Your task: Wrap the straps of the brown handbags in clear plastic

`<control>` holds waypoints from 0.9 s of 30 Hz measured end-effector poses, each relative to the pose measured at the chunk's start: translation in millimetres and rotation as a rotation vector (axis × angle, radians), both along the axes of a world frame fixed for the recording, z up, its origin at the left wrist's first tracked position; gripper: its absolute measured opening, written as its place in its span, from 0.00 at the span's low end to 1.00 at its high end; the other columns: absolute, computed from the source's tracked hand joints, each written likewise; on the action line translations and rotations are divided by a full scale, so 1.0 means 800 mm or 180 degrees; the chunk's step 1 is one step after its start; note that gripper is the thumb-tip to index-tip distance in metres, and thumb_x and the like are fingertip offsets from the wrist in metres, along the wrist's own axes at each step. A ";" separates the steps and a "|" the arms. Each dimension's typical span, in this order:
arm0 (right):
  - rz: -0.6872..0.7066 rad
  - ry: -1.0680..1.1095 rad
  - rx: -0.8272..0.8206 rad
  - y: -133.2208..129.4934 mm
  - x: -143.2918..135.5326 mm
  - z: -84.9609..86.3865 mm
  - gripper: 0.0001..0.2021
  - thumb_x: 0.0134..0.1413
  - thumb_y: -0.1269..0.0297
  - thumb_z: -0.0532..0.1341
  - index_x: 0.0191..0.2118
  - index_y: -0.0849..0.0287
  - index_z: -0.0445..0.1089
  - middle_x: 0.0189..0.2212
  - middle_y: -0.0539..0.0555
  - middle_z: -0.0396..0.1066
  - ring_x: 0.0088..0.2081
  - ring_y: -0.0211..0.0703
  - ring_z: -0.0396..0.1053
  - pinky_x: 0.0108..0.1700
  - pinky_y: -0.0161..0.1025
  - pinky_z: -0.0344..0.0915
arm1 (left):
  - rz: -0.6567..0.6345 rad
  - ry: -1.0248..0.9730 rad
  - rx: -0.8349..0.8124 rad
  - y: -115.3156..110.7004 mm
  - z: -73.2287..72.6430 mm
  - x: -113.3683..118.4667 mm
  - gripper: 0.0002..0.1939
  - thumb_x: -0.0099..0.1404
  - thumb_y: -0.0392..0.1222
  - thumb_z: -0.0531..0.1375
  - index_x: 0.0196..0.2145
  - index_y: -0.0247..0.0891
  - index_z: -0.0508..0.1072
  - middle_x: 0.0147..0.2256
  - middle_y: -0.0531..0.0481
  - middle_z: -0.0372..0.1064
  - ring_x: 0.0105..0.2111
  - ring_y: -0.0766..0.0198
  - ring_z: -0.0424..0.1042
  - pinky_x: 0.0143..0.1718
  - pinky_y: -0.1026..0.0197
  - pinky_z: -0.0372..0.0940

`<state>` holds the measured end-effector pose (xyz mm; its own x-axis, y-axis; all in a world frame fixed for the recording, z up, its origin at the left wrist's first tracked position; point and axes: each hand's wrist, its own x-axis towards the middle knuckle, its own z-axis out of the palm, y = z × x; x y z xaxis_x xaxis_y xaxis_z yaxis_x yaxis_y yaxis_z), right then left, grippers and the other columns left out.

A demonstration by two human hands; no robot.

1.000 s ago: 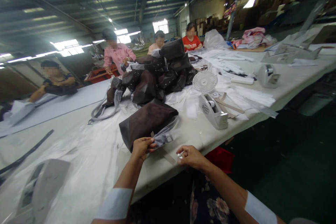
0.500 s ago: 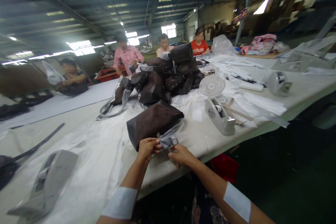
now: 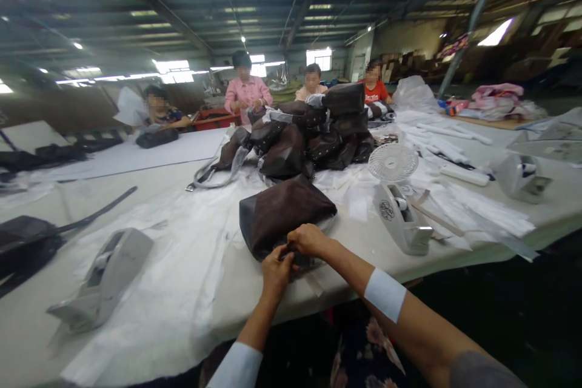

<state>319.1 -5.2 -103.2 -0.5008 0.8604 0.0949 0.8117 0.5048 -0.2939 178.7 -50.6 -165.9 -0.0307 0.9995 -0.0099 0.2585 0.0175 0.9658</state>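
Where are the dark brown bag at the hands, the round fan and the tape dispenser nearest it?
Dark brown bag [image 3: 286, 211]: head view, middle of its broad side.
Round fan [image 3: 393, 162]: head view, centre of its grille.
Tape dispenser [image 3: 398, 225]: head view, its grey body.

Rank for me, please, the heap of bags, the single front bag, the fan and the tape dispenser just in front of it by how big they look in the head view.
Largest to smallest:
1. Heap of bags
2. Front bag
3. Tape dispenser
4. Fan

This is apparent size only.
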 end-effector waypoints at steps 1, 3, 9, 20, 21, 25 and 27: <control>0.0034 -0.0036 -0.0022 -0.001 0.000 0.000 0.07 0.49 0.63 0.59 0.32 0.52 0.75 0.28 0.53 0.76 0.33 0.47 0.72 0.32 0.36 0.58 | 0.0015 0.0208 0.0267 -0.002 -0.006 0.001 0.12 0.57 0.39 0.58 0.40 0.36 0.73 0.30 0.47 0.74 0.24 0.60 0.74 0.22 0.61 0.69; -0.0016 -0.0096 -0.0039 -0.010 0.003 0.003 0.08 0.49 0.64 0.59 0.35 0.52 0.74 0.29 0.54 0.76 0.34 0.48 0.72 0.32 0.36 0.59 | 0.0081 0.0638 0.0865 -0.007 -0.015 0.002 0.10 0.59 0.38 0.56 0.37 0.36 0.74 0.33 0.46 0.74 0.30 0.59 0.74 0.32 0.57 0.70; -0.0997 -0.0149 -0.0058 -0.080 0.027 -0.011 0.13 0.57 0.57 0.53 0.40 0.55 0.71 0.33 0.57 0.76 0.36 0.50 0.72 0.35 0.39 0.61 | 0.0140 0.1322 0.1391 -0.014 -0.020 0.008 0.10 0.62 0.37 0.52 0.35 0.37 0.73 0.33 0.46 0.71 0.35 0.60 0.71 0.40 0.56 0.67; -0.1383 -0.0265 -0.0546 -0.145 0.016 -0.050 0.12 0.50 0.56 0.60 0.40 0.55 0.69 0.31 0.56 0.75 0.37 0.52 0.73 0.35 0.40 0.60 | -0.0018 0.1730 0.1040 -0.018 -0.013 0.015 0.11 0.66 0.38 0.49 0.39 0.36 0.70 0.36 0.45 0.64 0.30 0.65 0.69 0.35 0.61 0.67; -0.1293 -0.0267 -0.0546 -0.148 0.017 -0.049 0.14 0.50 0.56 0.60 0.42 0.54 0.67 0.32 0.55 0.75 0.37 0.51 0.72 0.35 0.40 0.60 | -0.0029 0.1753 0.1042 -0.018 -0.013 0.015 0.11 0.66 0.38 0.49 0.39 0.36 0.70 0.36 0.45 0.64 0.30 0.65 0.69 0.35 0.61 0.66; -0.0758 -0.0480 -0.0438 -0.156 0.026 -0.042 0.19 0.48 0.59 0.62 0.48 0.51 0.64 0.34 0.53 0.75 0.37 0.50 0.71 0.35 0.40 0.58 | 0.0024 0.1771 0.1117 -0.014 -0.012 0.013 0.10 0.65 0.38 0.50 0.39 0.37 0.69 0.43 0.43 0.64 0.33 0.65 0.70 0.37 0.62 0.66; -0.0550 -0.0743 -0.0318 -0.154 0.030 -0.039 0.11 0.52 0.64 0.59 0.43 0.52 0.68 0.33 0.54 0.74 0.36 0.50 0.71 0.35 0.41 0.57 | -0.0032 0.1814 0.1132 -0.010 -0.011 0.012 0.09 0.65 0.38 0.50 0.38 0.37 0.69 0.42 0.43 0.65 0.35 0.63 0.70 0.39 0.61 0.65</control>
<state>342.9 -128.3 -134.7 -0.3445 0.9340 -0.0948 0.9344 0.3314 -0.1305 188.3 -58.8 -175.1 0.0759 0.9391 0.3351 0.7281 -0.2818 0.6249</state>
